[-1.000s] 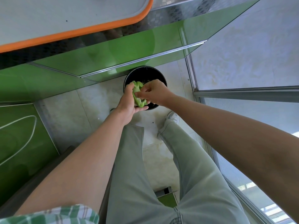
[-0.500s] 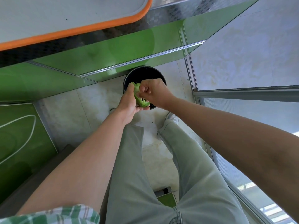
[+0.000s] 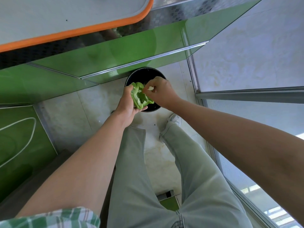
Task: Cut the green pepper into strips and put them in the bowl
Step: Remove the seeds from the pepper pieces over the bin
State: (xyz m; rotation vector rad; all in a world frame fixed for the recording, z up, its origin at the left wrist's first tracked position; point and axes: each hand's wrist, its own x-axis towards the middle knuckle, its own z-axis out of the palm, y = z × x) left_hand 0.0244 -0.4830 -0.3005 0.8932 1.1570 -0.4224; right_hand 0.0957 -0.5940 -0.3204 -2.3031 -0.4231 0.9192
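The floor (image 3: 69, 116) is pale stone tile, stained in places; glossy green cabinet fronts (image 3: 115, 51) run along its far edge and round the left corner, with a worktop above that carries a grey board with an orange rim (image 3: 82, 32); a metal-framed glass panel (image 3: 246, 92) closes the right side. A black round container (image 3: 143, 72) stands on the floor, close against the foot of the cabinets; whether it touches them cannot be told.

Both bare forearms reach forward and down over pale green trousers (image 3: 131, 162) and a light shoe (image 3: 174, 118); a green checked sleeve (image 3: 49, 218) shows at the lower left edge.

The left hand (image 3: 125, 104) is turned palm inward, fingers curled round the back of the green pepper (image 3: 139, 96); the pepper is an opened piece, hollow side facing the right hand, held above the near rim of the black container. The right hand (image 3: 160, 92) hovers just beside the pepper's upper edge, knuckles up; its thumb and fingertips pinch a small white scrap (image 3: 151, 88), while the remaining fingers are curled in; the scrap sits over the container's opening.
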